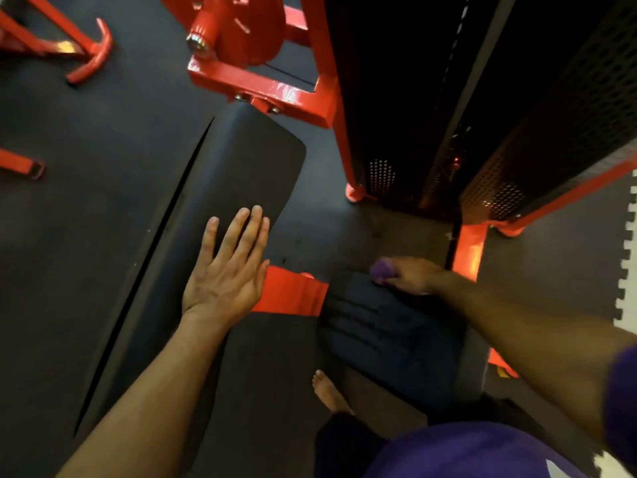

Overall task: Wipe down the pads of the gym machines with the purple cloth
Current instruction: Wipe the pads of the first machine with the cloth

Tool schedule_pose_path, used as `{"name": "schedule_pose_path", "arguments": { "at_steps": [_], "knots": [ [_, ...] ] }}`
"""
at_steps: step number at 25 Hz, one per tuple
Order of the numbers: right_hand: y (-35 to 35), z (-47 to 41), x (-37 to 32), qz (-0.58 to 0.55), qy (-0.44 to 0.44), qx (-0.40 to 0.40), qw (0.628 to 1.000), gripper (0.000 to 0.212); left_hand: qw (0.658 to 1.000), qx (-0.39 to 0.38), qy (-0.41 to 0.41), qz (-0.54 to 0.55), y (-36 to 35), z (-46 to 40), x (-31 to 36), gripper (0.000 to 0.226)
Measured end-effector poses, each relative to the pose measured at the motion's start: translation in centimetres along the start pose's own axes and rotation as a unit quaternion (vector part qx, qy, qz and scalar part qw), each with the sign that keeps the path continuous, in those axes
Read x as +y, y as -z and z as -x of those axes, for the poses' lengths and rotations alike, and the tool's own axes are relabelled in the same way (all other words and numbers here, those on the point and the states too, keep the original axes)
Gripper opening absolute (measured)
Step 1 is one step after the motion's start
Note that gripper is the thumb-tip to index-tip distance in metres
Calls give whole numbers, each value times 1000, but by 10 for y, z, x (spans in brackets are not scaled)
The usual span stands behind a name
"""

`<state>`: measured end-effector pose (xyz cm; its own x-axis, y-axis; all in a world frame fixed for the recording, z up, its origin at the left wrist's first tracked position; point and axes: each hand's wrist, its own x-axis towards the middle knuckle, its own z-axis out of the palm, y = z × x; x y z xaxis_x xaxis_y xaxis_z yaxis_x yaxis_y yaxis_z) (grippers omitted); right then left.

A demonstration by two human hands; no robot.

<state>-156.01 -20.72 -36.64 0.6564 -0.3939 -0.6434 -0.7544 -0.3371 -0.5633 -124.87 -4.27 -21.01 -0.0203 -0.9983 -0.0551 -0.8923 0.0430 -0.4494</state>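
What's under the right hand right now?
The right hand holds the bunched purple cloth at the far edge of the small dark seat pad. How much cloth lies beneath the hand is hidden.

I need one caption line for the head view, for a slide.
Right hand wipes seat pad with purple cloth; left hand rests flat on long pad.

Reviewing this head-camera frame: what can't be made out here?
- Bunched purple cloth: mostly hidden inside the right hand; its size is unclear.
- Small dark padded seat: motion-blurred, its right edge covered by the right forearm.
- Long black bench pad: the left hand covers part of it; contact is uncertain.
- Perforated black weight-stack housing: too dark inside.
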Motion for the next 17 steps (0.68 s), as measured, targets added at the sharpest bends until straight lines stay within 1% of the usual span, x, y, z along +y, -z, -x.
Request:
{"name": "schedule_pose_path", "arguments": {
  "at_steps": [2, 4, 8, 10, 11, 12, 13, 15, 17],
  "knots": [
    [-7, -27, -28, 16, 35, -24, 999, 32, 1000, 1, 2, 0, -3, 1, -2, 67],
    [-9, -31, -17, -5, 27, -19, 999, 39, 1000, 9, 4, 7, -1, -2, 0, 67],
    [10, 41, 50, 7, 47, 4, 999, 45, 1000, 10, 10, 14, 0, -2, 2, 67],
    [22, 92, 74, -7, 40, 14, 999, 61, 1000, -1, 8, 15, 4, -3, 2, 67],
    [25, 110, 84, -30, 21, 22, 999, 66, 1000, -3, 8, 12, 4, -3, 2, 67],
    [24, 117, 92, -54, 0, 39, 998, 63, 1000, -4, 9, 8, 4, -2, 1, 67],
    [20, 115, 95, -67, -12, 44, 997, 55, 1000, -1, 11, 6, 3, -1, 1, 66],
    [12, 86, 84, -62, -18, 34, 997, 42, 1000, 6, 12, 11, 3, -1, 1, 66],
    [3, 35, 56, -41, 27, 16, 999, 33, 1000, 15, 9, 11, 1, -1, 2, 66]
  ]
}}
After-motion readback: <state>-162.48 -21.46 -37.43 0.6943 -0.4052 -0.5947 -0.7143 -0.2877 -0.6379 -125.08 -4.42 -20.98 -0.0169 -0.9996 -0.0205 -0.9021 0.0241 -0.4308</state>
